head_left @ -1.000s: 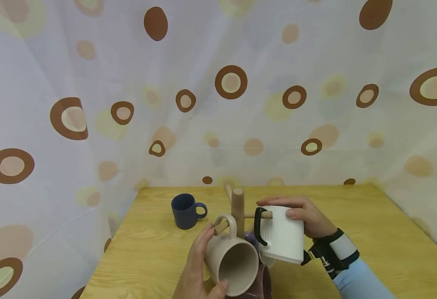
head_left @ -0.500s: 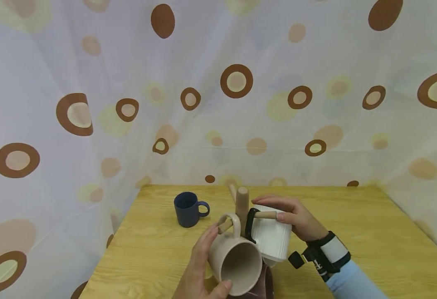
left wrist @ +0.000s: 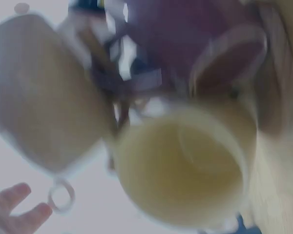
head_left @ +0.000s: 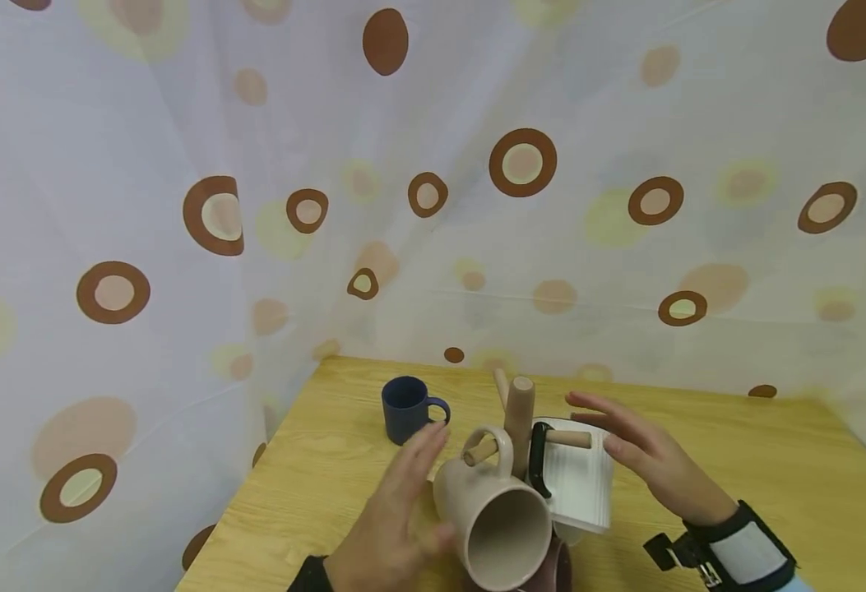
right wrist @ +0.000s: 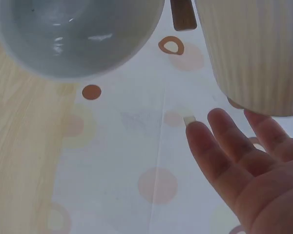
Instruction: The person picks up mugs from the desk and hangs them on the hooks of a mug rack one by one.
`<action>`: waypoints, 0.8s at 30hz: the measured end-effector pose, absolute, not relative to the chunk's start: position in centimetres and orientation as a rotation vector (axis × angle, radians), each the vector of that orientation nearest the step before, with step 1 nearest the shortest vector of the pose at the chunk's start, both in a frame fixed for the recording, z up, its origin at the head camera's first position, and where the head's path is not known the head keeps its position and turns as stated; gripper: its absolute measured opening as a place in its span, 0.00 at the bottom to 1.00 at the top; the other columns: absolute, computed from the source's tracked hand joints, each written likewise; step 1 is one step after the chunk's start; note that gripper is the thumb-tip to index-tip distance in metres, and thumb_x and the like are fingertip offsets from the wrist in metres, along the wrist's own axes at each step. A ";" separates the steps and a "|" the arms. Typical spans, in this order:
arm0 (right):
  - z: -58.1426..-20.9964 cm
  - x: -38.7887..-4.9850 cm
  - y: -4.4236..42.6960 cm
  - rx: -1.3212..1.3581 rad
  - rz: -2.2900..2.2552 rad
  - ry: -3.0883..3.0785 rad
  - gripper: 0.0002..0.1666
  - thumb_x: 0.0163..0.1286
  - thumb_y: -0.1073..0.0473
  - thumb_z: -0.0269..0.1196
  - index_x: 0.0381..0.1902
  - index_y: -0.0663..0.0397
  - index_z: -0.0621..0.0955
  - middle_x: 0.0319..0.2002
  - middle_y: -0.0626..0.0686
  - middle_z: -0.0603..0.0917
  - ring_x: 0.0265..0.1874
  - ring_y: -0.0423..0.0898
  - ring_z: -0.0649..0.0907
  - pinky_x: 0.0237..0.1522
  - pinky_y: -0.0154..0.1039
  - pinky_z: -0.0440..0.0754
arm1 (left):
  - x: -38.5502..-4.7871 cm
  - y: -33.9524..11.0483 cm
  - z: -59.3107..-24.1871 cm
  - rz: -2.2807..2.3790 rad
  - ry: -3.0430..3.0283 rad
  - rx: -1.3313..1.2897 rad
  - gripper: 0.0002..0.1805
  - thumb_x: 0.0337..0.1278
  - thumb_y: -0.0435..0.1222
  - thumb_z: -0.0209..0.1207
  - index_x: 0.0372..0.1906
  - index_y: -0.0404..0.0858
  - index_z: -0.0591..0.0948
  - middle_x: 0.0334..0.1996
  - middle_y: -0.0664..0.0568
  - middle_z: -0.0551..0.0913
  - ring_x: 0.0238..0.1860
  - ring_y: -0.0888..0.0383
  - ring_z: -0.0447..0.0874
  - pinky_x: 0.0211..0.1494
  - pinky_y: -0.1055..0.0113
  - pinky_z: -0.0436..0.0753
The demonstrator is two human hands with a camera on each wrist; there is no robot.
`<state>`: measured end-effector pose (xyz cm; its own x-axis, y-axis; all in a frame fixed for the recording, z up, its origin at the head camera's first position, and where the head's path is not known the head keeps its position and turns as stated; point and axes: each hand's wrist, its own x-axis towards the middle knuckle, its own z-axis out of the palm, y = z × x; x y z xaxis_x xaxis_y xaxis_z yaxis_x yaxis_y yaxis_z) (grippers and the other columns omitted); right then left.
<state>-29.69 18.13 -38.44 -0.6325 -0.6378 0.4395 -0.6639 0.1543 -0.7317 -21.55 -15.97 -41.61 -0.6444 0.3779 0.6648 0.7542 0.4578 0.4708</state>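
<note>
A wooden mug stand [head_left: 520,423] holds a beige mug [head_left: 493,518] by its handle on a front peg, mouth facing the camera. On the right peg hangs a white ribbed mug [head_left: 576,481] by its black handle. My left hand [head_left: 395,522], fingers extended, is just left of the beige mug. To the right of the white mug is my right hand [head_left: 662,460], fingers spread and holding nothing; the right wrist view shows its fingers [right wrist: 229,146] below the ribbed mug [right wrist: 254,53]. Lower on the stand, partly hidden, is a dark purplish mug [head_left: 554,567].
A dark blue mug [head_left: 405,411] stands upright on the wooden table [head_left: 351,444], left of the stand. In the left wrist view a yellowish mug [left wrist: 185,165] is beside the purplish one. A patterned curtain [head_left: 433,321] hangs behind the table.
Both hands have let go of their mugs and moved outward, the left to the left and the right to the right. The white mug now hangs on its peg. The head view has turned left.
</note>
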 end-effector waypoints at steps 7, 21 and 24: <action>-39.5 -27.8 20.8 1.229 1.478 -2.347 0.31 0.78 0.71 0.40 0.77 0.59 0.56 0.75 0.44 0.61 0.66 0.32 0.70 0.57 0.28 0.75 | -31.6 -19.4 -41.4 -0.904 -2.621 -0.394 0.41 0.52 0.39 0.62 0.74 0.53 0.64 0.76 0.41 0.54 0.75 0.36 0.50 0.62 0.30 0.65; -40.8 -22.9 23.3 1.099 1.313 -2.280 0.37 0.66 0.79 0.54 0.72 0.69 0.60 0.72 0.52 0.64 0.66 0.33 0.71 0.54 0.25 0.76 | -40.6 -19.2 -47.9 -0.317 -2.908 -0.141 0.36 0.41 0.51 0.73 0.61 0.53 0.75 0.60 0.39 0.71 0.54 0.37 0.73 0.35 0.47 0.82; -40.3 -22.4 23.9 1.129 1.407 -2.150 0.37 0.63 0.83 0.53 0.70 0.75 0.60 0.73 0.58 0.63 0.67 0.37 0.71 0.56 0.24 0.75 | -40.9 -20.3 -47.3 -0.707 -2.856 -0.072 0.33 0.43 0.50 0.73 0.58 0.51 0.75 0.56 0.39 0.74 0.50 0.39 0.77 0.38 0.49 0.83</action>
<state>-22.39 23.90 -40.32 -0.6298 -0.4341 0.6442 -0.7641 0.1970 -0.6142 -40.92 -20.29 -47.27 -0.9791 -0.0002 0.2032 0.0946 0.8847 0.4565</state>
